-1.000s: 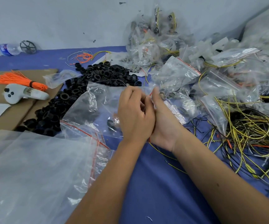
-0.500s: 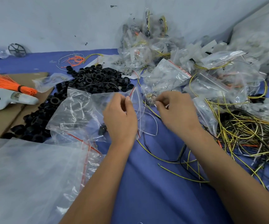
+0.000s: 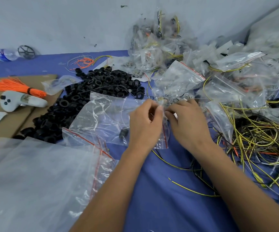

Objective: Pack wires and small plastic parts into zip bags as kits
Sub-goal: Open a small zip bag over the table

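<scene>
Both hands meet at the mouth of a clear zip bag [image 3: 108,121]. The left hand [image 3: 145,124] has its fingers curled, thumb and forefinger pinching the bag's red-lined open edge; the right hand [image 3: 187,122] is curled too, its fingertips [image 3: 168,113] pinching the same edge just beside the left thumb (whether a thin wire is also caught in that pinch is too fine to tell). The bag stretches away from the pinch to the left, lying on the blue cloth [image 3: 160,198], with one small black part [image 3: 123,133] inside it near the left wrist and faint pale wire loops showing through the plastic.

Beyond the bag on its far-left side spreads a pile of black plastic rings [image 3: 91,96]. Just past the fingertips lies another zip bag [image 3: 177,79], and behind that a heap of filled bags [image 3: 158,44] against the wall. To the right of the right hand sits a tangle of yellow-and-black wires [image 3: 256,139]; loose strands run under the right forearm. Nearer than the held bag, on the left, a stack of empty bags [image 3: 34,181] overlaps its corner. Farthest left, on brown cardboard [image 3: 4,124], lie an orange wire bundle [image 3: 18,87] and a grey handheld controller [image 3: 19,102], touching each other.
</scene>
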The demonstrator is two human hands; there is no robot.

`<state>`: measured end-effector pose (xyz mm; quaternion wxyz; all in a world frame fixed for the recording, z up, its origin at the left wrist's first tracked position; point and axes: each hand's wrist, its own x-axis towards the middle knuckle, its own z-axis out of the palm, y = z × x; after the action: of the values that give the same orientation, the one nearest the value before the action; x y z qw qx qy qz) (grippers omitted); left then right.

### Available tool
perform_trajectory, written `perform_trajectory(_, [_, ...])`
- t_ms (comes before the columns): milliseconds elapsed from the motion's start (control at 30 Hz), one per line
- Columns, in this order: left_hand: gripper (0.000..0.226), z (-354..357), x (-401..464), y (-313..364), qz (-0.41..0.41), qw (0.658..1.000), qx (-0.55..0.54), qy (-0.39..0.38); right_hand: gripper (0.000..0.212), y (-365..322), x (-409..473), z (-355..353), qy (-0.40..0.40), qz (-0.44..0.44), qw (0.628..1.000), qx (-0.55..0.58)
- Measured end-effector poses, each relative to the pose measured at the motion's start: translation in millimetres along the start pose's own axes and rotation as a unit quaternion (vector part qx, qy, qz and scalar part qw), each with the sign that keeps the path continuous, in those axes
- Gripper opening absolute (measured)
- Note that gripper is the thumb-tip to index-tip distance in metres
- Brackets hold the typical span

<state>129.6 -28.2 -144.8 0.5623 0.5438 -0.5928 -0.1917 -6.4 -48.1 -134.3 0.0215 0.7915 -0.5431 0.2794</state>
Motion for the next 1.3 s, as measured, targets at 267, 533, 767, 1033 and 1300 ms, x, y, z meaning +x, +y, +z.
perform_trajectory(267, [0.018,-9,14,-15,-0.212,0.960,-0.137,0.124,0.056,-13,-8,15,-0.069,0.026,0.960,0.271])
perform_trajectory(533, [0.012,-36,23,-25,-0.150,0.955,-0.003,0.256,0.051,-11,-6,14,-0.060,0.025,0.967,0.247])
perform_trajectory(767, [0.023,-9,6,-6,0.011,0.996,0.081,0.029,0.028,0,-1,-10,0.067,0.123,0.990,-0.005])
perform_trajectory(1033, [0.041,4,-2,-9,-0.010,0.943,0.331,-0.047,0.034,5,1,-9,-0.042,0.191,0.979,-0.064])
perform_trajectory(1300, [0.016,-1,1,-10,-0.066,0.965,0.252,-0.035,0.014,3,1,-6,0.165,0.110,0.940,0.277])
